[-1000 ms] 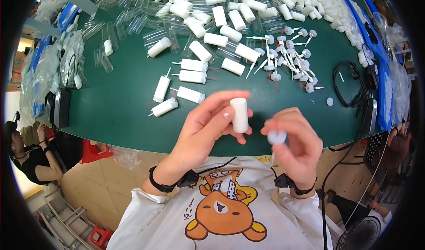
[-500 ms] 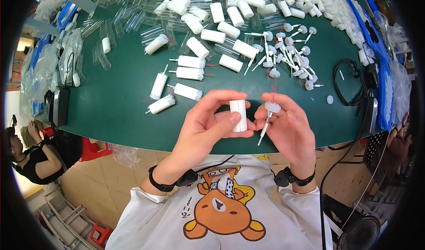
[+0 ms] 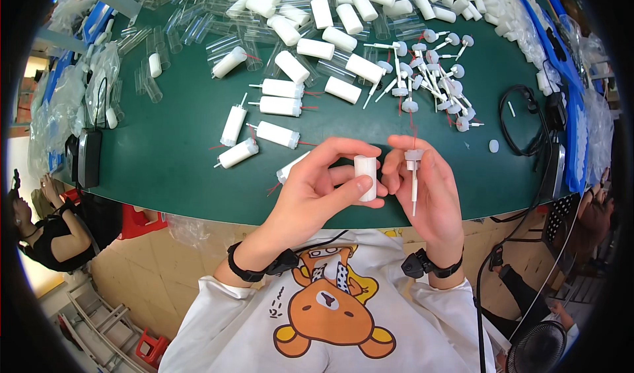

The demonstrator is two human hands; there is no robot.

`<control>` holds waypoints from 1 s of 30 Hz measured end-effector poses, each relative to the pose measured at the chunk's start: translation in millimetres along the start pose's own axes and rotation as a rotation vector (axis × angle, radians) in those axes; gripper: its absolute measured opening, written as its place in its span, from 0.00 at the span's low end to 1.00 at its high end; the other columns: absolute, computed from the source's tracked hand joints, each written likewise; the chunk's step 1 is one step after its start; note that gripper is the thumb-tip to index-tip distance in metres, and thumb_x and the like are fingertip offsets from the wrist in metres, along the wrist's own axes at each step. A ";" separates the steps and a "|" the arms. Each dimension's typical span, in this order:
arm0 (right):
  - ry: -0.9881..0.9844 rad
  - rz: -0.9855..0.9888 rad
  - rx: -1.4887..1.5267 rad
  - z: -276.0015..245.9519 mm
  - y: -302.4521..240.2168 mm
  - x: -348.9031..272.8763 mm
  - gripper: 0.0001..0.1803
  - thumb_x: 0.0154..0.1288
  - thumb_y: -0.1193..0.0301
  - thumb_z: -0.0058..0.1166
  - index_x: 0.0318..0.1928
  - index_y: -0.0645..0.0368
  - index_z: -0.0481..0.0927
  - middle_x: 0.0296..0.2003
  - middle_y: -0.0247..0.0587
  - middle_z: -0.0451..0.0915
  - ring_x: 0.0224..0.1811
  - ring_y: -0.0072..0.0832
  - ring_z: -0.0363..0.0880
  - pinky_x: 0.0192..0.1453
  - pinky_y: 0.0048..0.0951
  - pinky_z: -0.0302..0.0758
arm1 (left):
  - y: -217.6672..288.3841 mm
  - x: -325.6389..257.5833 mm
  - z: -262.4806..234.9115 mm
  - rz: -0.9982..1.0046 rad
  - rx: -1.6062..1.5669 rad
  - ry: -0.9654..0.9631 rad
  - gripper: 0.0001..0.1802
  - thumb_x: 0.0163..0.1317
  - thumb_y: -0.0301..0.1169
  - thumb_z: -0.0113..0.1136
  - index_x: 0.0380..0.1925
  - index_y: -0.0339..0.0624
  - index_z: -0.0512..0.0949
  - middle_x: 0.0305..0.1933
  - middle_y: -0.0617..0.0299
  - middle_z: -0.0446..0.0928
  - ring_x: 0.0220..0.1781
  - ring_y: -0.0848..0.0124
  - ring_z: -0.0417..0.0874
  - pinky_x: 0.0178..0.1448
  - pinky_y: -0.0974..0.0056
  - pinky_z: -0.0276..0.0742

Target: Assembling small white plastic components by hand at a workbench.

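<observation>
My left hand (image 3: 316, 189) is closed on a white cylinder (image 3: 365, 179), held upright between thumb and fingers. Close to its right, my right hand (image 3: 437, 191) pinches a grey-capped white rod (image 3: 414, 181); the rod points down toward me, and thin red wires rise from the cap. The cylinder and the rod are apart. Behind my left hand a white cylinder with red wires (image 3: 288, 170) is partly hidden. Several finished-looking cylinders with rod tips and red wires, such as one white wired cylinder (image 3: 277, 135), lie left of my hands.
Loose white cylinders (image 3: 343, 90) and clear tubes (image 3: 191, 30) cover the far side of the green table (image 3: 178, 168). A heap of capped rods (image 3: 439, 82) lies at right. Beyond it are a black cable (image 3: 508, 125) and blue bin edge (image 3: 573, 142). Other people sit at both sides.
Both hands have shifted slightly, the left one rightward with its cylinder. The rod in my right hand has swung from slanted to nearly upright. The wired cylinder behind my left hand has come into view.
</observation>
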State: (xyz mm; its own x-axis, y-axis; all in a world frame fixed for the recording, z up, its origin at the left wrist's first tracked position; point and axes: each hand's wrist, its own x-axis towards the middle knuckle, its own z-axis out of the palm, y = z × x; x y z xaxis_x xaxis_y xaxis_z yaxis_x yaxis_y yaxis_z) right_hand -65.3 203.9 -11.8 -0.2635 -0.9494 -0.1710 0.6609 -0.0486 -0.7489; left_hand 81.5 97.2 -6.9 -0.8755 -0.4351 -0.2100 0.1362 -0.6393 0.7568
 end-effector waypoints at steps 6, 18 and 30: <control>0.039 -0.035 -0.052 2.1 1.6 0.2 0.19 0.70 0.68 0.39 0.55 0.67 0.67 0.41 0.40 0.74 0.36 0.20 0.67 0.43 0.22 0.66 | -1.2 -1.3 -0.1 0.003 0.003 0.003 0.18 0.61 0.17 0.48 0.52 0.32 0.64 0.47 0.56 0.66 0.48 0.66 0.78 0.50 0.62 0.81; -0.001 0.067 0.051 -1.5 2.6 -1.2 0.17 0.70 0.71 0.39 0.55 0.66 0.66 0.45 0.47 0.76 0.35 0.21 0.69 0.43 0.24 0.70 | -4.3 -0.1 -2.4 0.038 0.018 0.036 0.18 0.60 0.17 0.51 0.50 0.32 0.64 0.49 0.53 0.67 0.48 0.67 0.77 0.49 0.63 0.81; -0.076 -0.408 -0.508 2.1 9.5 0.6 0.13 0.61 0.81 0.47 0.47 0.69 0.73 0.46 0.49 0.75 0.50 0.32 0.71 0.55 0.32 0.68 | -4.8 1.6 -0.5 0.026 -0.009 0.050 0.18 0.58 0.16 0.53 0.49 0.31 0.65 0.46 0.55 0.67 0.47 0.66 0.77 0.48 0.63 0.82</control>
State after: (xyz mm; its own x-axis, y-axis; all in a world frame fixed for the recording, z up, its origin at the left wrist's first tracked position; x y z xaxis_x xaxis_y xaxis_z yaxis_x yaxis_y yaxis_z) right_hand -57.6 202.2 -17.6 -0.3607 -0.9057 0.2227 0.0996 -0.2748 -0.9563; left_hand 79.7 99.2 -11.2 -0.8473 -0.4827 -0.2217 0.1628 -0.6332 0.7567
